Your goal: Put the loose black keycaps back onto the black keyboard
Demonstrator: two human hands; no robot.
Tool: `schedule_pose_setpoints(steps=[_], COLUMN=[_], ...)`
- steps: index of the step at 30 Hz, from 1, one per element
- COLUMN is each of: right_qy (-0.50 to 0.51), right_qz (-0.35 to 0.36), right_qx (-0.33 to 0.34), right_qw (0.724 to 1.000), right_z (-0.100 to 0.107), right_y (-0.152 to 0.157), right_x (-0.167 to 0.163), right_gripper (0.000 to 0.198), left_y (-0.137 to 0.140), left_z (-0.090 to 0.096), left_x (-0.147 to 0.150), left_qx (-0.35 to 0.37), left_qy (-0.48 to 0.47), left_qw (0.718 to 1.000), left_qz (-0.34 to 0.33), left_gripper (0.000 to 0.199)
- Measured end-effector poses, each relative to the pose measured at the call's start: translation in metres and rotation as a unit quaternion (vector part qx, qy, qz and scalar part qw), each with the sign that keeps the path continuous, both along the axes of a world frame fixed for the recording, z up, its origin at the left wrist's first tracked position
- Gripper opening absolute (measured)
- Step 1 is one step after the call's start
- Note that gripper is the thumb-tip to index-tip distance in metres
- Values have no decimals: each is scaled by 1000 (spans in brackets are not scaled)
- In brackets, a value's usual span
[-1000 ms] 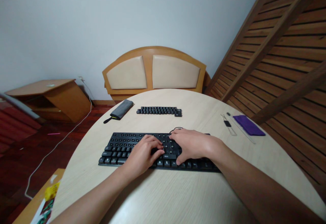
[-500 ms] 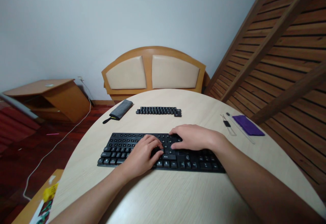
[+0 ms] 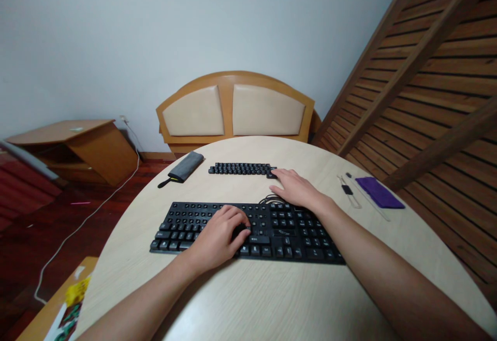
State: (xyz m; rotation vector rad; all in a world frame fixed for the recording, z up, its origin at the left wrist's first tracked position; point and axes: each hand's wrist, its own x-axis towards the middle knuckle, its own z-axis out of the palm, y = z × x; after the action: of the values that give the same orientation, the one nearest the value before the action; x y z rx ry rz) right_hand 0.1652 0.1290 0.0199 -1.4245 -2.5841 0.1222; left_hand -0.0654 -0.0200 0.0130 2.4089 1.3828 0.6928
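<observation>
- Right hand (image 3: pixel 294 188) has moved from over the keyboard (image 3: pixel 259 239) to the loose keys (image 3: pixel 239 169) at the frame's centre.
- Its thumb is spread from its fingers, which reach the keys' right end.
- Left hand (image 3: pixel 221 232) rests on the keyboard, lower centre, fingers curled; whether they pinch anything is hard to say.
- Pouch (image 3: pixel 186 167) lies left of centre, purple cloth (image 3: pixel 380 192) at right.

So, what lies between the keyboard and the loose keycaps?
In the head view, mostly bare tabletop, plus a black cable and the right hand toward the right.
</observation>
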Motion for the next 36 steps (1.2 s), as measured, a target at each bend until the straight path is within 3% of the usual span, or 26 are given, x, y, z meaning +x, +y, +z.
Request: schedule_pose_setpoints(steps=[5, 9, 13, 21, 26, 32, 36], right_qy=[12, 13, 13, 42, 100, 113, 104], right_qz=[-6, -14, -33, -24, 31, 153, 197], right_qx=[-1, 1, -19, -53, -96, -155, -175], right_qw=[1000, 1000, 999, 997, 990, 970, 959], right_z=[-11, -14, -12, 0, 21, 42, 52], right_y=[8, 10, 9, 5, -7, -36, -54], right_x=[3, 2, 0, -1, -3, -16, -24], right_gripper=[54, 41, 25, 24, 21, 17, 17], left_y=[0, 0, 0, -1, 2, 5, 3], left_z=[-1, 0, -1, 0, 2, 1, 0], left_x=[-1, 0, -1, -1, -4, -7, -4], left_qx=[3, 1, -2, -1, 0, 4, 12], left_qy=[-1, 2, 3, 4, 9, -4, -41], left_qw=[1000, 1000, 1000, 1000, 1000, 994, 994], left_qz=[-2, 0, 0, 4, 25, 110, 101], left_gripper=[8, 6, 6, 6, 6, 18, 19])
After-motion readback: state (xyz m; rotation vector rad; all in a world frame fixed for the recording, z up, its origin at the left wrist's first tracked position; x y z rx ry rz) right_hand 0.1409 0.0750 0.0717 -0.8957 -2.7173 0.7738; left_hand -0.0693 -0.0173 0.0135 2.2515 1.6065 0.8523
